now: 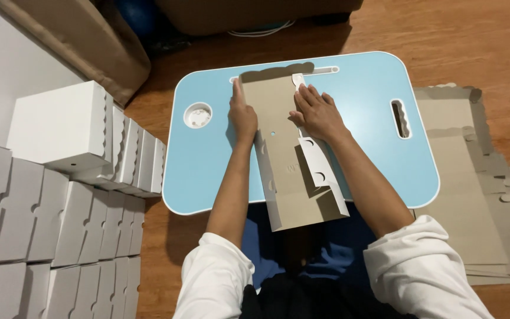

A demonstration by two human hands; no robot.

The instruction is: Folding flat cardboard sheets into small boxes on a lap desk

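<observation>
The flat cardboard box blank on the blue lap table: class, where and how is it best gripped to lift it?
Probably by the two long side edges of the cardboard blank, one hand from each side, fingers under, thumbs on top. It lies flat and long, its near end overhanging the blue table.

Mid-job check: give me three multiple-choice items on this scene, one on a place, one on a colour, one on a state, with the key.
1. Where does the stack of flat cardboard blanks lie?
A. on the floor right of the lap table
B. on the lap table
C. on the white boxes

2. What colour is the lap table?
A. red
B. light blue
C. black

3. How are the hands on the cardboard sheet?
A. both lifted clear
B. only one touching
C. both pressed flat on it

Key: 1 A, the blanks lie on the wooden floor; 2 B, its top shows blue; 3 C, left hand and right hand rest on it.
</observation>
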